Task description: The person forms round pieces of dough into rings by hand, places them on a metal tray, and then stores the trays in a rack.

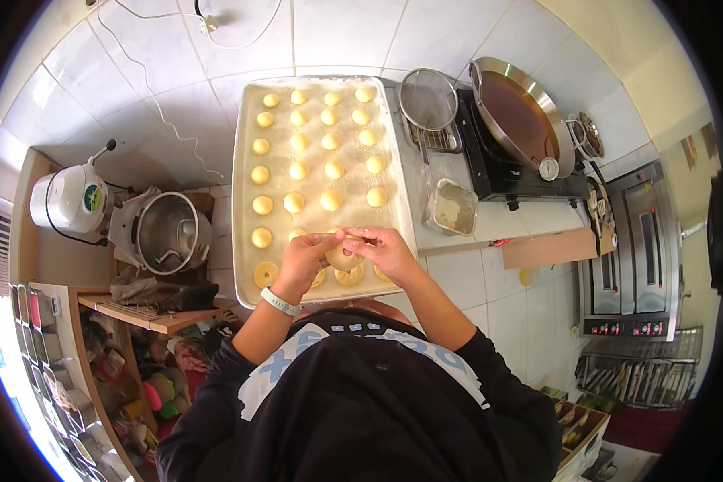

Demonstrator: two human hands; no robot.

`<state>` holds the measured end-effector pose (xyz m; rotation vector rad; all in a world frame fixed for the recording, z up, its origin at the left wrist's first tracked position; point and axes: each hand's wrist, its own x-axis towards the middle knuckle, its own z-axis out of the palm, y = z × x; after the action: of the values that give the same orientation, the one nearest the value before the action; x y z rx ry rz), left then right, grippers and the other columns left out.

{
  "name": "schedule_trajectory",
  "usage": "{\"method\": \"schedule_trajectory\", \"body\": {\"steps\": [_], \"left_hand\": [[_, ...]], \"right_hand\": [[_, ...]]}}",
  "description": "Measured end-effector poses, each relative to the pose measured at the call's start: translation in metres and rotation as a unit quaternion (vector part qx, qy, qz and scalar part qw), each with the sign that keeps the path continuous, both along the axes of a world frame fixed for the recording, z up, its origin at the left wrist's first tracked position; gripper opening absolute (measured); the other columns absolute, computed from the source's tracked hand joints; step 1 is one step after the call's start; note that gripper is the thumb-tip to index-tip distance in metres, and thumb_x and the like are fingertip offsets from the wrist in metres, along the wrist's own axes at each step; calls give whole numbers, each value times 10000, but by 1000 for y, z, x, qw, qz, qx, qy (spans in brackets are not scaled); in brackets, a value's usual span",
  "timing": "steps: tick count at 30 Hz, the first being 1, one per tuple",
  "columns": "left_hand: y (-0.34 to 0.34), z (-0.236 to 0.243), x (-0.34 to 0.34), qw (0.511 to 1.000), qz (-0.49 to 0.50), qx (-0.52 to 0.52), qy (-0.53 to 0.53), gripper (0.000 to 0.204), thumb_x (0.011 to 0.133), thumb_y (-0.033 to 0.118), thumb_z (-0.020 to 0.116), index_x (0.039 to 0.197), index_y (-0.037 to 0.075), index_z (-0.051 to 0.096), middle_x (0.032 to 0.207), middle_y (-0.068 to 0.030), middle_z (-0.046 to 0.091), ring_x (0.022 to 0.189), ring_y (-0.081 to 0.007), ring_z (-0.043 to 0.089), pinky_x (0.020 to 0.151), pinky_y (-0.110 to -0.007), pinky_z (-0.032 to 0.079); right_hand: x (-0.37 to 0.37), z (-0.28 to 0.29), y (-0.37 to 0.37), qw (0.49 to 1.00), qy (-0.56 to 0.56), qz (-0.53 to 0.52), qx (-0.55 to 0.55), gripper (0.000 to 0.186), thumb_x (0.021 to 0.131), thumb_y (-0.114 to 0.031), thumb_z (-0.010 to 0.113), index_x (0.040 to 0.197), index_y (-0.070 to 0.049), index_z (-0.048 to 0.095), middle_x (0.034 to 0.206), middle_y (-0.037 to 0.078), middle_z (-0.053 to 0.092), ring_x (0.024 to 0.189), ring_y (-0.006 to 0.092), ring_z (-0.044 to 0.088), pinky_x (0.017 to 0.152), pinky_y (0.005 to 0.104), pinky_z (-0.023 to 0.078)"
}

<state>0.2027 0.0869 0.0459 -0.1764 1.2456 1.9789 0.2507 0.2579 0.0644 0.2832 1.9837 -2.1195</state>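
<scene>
In front of my chest, over the near edge of a large floured tray (pixel 279 186), both hands hold a pale yellow dough ring (pixel 343 257) with a small hole. My left hand (pixel 304 261), a light band on its wrist, grips the ring's left side. My right hand (pixel 386 251) has its fingers closed on the upper right side. Rows of round dough balls (pixel 331 201) fill the tray behind them. Along the near row lie flattened rings, one at the left corner (pixel 266 274) and another (pixel 349 277) below my hands. My fingers partly hide the balls beneath.
Right of the tray are a mesh strainer (pixel 428 99), a clear plastic container (pixel 455 207) and a wide pan of brown oil (pixel 516 112) on a black stove (pixel 490 177). A steel oven (pixel 636 249) stands farther right. To the left is a mixer with a steel bowl (pixel 167 233).
</scene>
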Motion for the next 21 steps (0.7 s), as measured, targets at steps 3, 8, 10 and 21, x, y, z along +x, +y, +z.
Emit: {"method": "schedule_trajectory", "body": {"steps": [3,8,10,21], "left_hand": [[0,-6,-3,1000,5,-10,0,326,844,224,642,973,-75,620,844,-108,655,750,-149,629,669,-244,503],[2,-7,-5,998,-66,-4,2,352,840,244,648,957,-87,622,839,-115,653,745,-152,632,674,-242,502],[3,-4,-6,999,-37,-37,10,359,834,254,656,945,-87,626,833,-116,653,730,-154,633,667,-242,505],[7,-9,-8,997,-68,-26,9,364,827,242,665,962,-93,618,866,-102,650,779,-156,633,701,-264,521]], "right_hand": [[2,0,4,1000,1,-7,7,303,829,-66,625,1106,51,586,944,77,652,859,120,613,796,241,477],[1,-2,4,999,10,6,45,289,826,-50,623,1098,45,596,943,75,654,875,102,603,798,237,474],[2,-4,4,999,37,15,31,319,821,-51,628,1122,46,581,934,74,657,880,94,598,806,233,467],[-5,-14,16,992,-85,39,-81,361,793,-119,679,1112,27,590,899,61,659,817,103,611,751,226,477]]}}
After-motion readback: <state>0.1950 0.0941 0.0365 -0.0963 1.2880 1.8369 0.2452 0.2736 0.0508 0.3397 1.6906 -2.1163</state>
